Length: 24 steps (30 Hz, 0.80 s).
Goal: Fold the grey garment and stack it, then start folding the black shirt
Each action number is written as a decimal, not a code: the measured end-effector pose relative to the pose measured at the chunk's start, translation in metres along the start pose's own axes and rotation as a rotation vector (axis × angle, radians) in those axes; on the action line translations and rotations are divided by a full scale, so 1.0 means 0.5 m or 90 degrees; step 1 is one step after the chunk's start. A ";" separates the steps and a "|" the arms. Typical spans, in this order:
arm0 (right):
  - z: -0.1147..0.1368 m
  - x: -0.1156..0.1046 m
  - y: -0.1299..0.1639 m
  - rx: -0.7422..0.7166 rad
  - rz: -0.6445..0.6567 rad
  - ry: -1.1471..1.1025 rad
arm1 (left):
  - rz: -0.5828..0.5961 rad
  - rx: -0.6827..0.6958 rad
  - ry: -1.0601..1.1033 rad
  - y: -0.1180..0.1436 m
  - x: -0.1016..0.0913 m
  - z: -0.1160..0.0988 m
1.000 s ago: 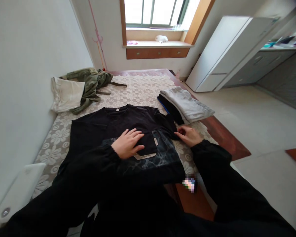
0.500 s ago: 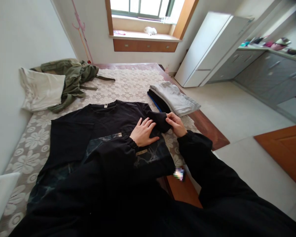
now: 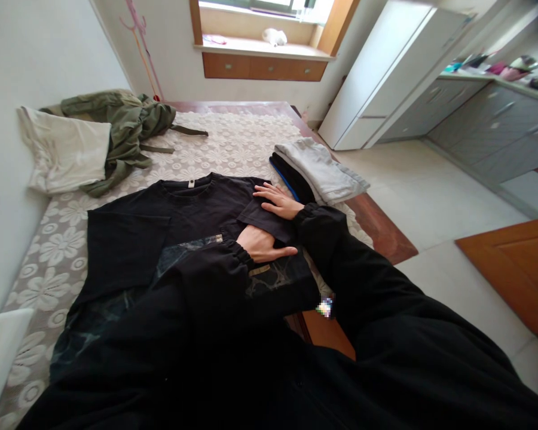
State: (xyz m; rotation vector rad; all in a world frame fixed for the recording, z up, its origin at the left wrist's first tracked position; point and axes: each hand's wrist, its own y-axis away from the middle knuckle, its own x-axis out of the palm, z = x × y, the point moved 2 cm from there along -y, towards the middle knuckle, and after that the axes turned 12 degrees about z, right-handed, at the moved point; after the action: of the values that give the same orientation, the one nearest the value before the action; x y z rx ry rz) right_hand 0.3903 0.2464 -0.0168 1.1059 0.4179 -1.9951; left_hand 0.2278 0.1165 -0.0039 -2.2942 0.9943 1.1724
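A black T-shirt (image 3: 192, 206) with a dark marbled print lies spread on the lace-covered table, its collar at the far side. My left hand (image 3: 260, 243) rests flat on the shirt's right part, thumb stretched out; its other fingers are hidden under the folded-over sleeve (image 3: 269, 222). On top of that sleeve lies my right hand (image 3: 280, 202), palm down with fingers extended. The shirt's other sleeve (image 3: 125, 239) is turned inward on the left side.
Folded grey and black clothes (image 3: 323, 170) are stacked just beyond my right hand. An olive green garment (image 3: 130, 128) and cream trousers (image 3: 72, 149) lie at the far left by the wall. The lace tablecloth (image 3: 233, 134) covers the table; a white refrigerator (image 3: 381, 77) stands behind.
My right hand has let go of the sleeve's edge and moved left to lie flat on it. The sleeve now folds down over my left hand's fingers.
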 end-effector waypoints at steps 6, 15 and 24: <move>-0.023 -0.003 -0.020 -0.026 -0.087 0.062 | 0.010 -0.054 0.016 -0.004 -0.011 -0.006; -0.012 -0.023 -0.059 0.020 -0.187 0.099 | 0.028 -0.099 0.115 -0.007 -0.040 -0.015; -0.005 -0.027 -0.094 0.064 -0.102 0.189 | -0.021 -0.111 0.248 -0.020 -0.034 0.009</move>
State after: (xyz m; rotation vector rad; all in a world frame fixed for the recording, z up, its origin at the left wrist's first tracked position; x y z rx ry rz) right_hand 0.3590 0.2838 -0.0113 1.4809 0.5814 -2.0113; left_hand 0.2260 0.1331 0.0076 -2.7357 1.0106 0.8428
